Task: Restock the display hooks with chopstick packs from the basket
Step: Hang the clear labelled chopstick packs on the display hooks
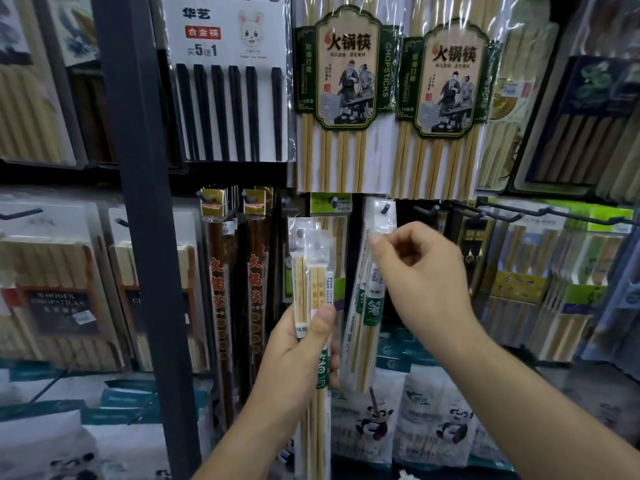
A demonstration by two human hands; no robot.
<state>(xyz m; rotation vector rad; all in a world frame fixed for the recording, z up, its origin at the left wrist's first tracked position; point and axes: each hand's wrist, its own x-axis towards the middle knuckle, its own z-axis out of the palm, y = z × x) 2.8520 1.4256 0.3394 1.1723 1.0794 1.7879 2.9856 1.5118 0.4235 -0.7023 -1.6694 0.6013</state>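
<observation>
While left grip (pixel 301 344) is clutching two packs (pixel 311 278), right grip (pixel 419 271) is pinching hung pack (pixel 365 317) at hook (pixel 383 208); release probably next.

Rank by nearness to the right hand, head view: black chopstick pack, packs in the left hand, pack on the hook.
1. hooked pack, pinched at its top by the right hand.
2. held packs, in the left hand, to the left.
3. black chopstick pack, upper left.
</observation>
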